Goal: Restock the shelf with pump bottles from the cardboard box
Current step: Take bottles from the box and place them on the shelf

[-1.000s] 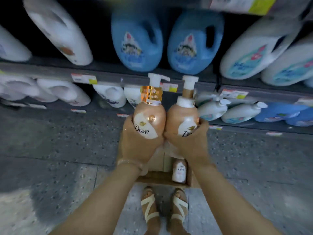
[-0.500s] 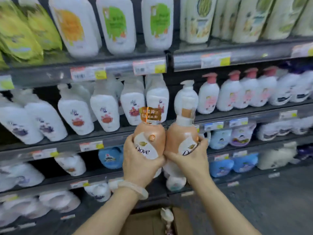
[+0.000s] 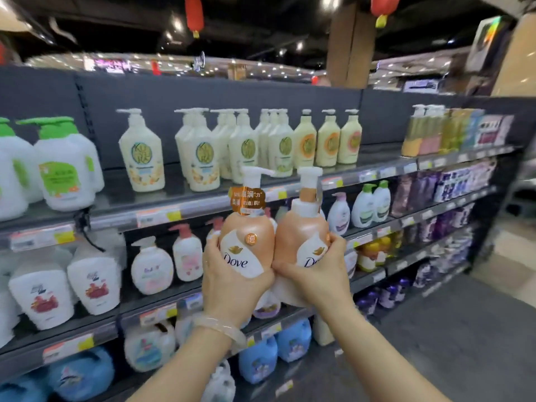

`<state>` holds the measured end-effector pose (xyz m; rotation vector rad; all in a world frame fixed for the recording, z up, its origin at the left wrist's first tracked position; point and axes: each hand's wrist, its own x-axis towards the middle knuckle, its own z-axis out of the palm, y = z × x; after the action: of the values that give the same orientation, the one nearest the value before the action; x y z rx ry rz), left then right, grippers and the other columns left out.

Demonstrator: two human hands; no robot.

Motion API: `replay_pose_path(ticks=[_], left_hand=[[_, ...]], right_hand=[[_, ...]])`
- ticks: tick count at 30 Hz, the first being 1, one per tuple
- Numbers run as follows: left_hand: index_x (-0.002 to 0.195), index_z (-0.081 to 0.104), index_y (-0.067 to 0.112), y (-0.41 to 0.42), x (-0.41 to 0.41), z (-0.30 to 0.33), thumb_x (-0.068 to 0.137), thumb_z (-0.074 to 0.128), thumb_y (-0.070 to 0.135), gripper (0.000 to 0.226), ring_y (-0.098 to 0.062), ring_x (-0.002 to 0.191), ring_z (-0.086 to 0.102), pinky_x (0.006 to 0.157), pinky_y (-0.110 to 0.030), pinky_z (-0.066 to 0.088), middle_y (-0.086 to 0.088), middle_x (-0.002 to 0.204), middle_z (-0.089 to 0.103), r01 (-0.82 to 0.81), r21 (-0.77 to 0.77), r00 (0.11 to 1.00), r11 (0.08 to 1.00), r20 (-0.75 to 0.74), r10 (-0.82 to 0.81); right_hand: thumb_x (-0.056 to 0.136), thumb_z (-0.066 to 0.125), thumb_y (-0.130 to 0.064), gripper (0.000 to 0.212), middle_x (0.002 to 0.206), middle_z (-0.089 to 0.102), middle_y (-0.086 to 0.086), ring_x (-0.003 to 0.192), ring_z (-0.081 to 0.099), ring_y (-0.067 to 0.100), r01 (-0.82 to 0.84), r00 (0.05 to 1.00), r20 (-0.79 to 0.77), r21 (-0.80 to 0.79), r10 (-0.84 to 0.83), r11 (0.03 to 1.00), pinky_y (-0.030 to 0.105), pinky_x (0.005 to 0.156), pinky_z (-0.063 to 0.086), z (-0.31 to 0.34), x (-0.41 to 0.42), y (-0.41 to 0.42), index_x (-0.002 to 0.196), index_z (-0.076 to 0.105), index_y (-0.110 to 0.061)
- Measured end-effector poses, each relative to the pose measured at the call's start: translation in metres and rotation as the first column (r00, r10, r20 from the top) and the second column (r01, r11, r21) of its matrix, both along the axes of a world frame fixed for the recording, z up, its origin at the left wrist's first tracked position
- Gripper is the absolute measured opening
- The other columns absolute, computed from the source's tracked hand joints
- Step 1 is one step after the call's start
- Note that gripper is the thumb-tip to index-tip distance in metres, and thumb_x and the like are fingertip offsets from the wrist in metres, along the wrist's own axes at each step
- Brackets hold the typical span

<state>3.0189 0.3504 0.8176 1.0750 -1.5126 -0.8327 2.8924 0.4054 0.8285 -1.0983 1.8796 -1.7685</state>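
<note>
Two peach-coloured Dove pump bottles stand side by side in front of me, touching. My left hand (image 3: 232,281) grips the left Dove bottle (image 3: 246,236), which carries a gold tag on its neck. My right hand (image 3: 316,274) grips the right Dove bottle (image 3: 301,227) with its white pump. Both are held upright at chest height, in front of the second shelf (image 3: 162,213). The cardboard box is out of view.
The top shelf (image 3: 377,169) holds cream pump bottles, with a gap at the right around x 1300. Green-capped white bottles (image 3: 63,169) stand at the left. Lower shelves carry white pump bottles (image 3: 150,265) and blue jugs (image 3: 258,361). The aisle floor (image 3: 464,329) opens to the right.
I have straightened up: the view rose from the floor and box to the upper shelves. Both hands lifted the two bottles upward, keeping them together.
</note>
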Motion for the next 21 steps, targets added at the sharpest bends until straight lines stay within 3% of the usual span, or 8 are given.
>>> replay_pose_path(ticks=[5,13,21], left_hand=[[0.134,0.031,0.016,0.023,-0.101,0.021,0.047,0.087,0.028,0.105,-0.026,0.119,0.049,0.098,-0.044,0.043,-0.005,0.129,0.047,0.095,0.002,0.995,0.995,-0.026,-0.095],[0.133,0.030,0.020,0.020,-0.238,0.020,0.046,0.087,0.031,0.104,-0.025,0.122,0.046,0.098,-0.038,0.042,-0.004,0.133,0.044,0.212,-0.019,0.977,0.977,0.022,-0.211],[0.135,0.028,0.022,-0.038,-0.389,0.024,0.048,0.083,0.033,0.103,-0.023,0.125,0.044,0.096,-0.032,0.039,-0.003,0.136,0.041,0.304,0.010,0.953,0.953,-0.014,-0.304]], right_hand=[[0.038,0.081,-0.044,0.090,0.100,0.047,-0.016,0.086,0.052,0.001,0.078,0.997,0.016,-0.018,-0.078,0.997,0.023,0.066,0.043,0.024,-0.094,0.035,0.108,0.025,-0.035],[0.038,0.083,-0.043,0.099,0.114,0.053,-0.001,0.100,0.057,0.020,0.219,0.974,0.050,0.032,-0.220,0.975,0.037,0.082,0.049,0.017,-0.222,0.049,0.118,0.025,-0.030],[0.030,0.078,-0.048,0.115,0.104,0.051,-0.005,0.089,0.053,0.016,0.350,0.935,0.037,0.046,-0.351,0.936,0.028,0.064,0.040,0.024,-0.363,0.003,0.129,0.026,-0.023]])
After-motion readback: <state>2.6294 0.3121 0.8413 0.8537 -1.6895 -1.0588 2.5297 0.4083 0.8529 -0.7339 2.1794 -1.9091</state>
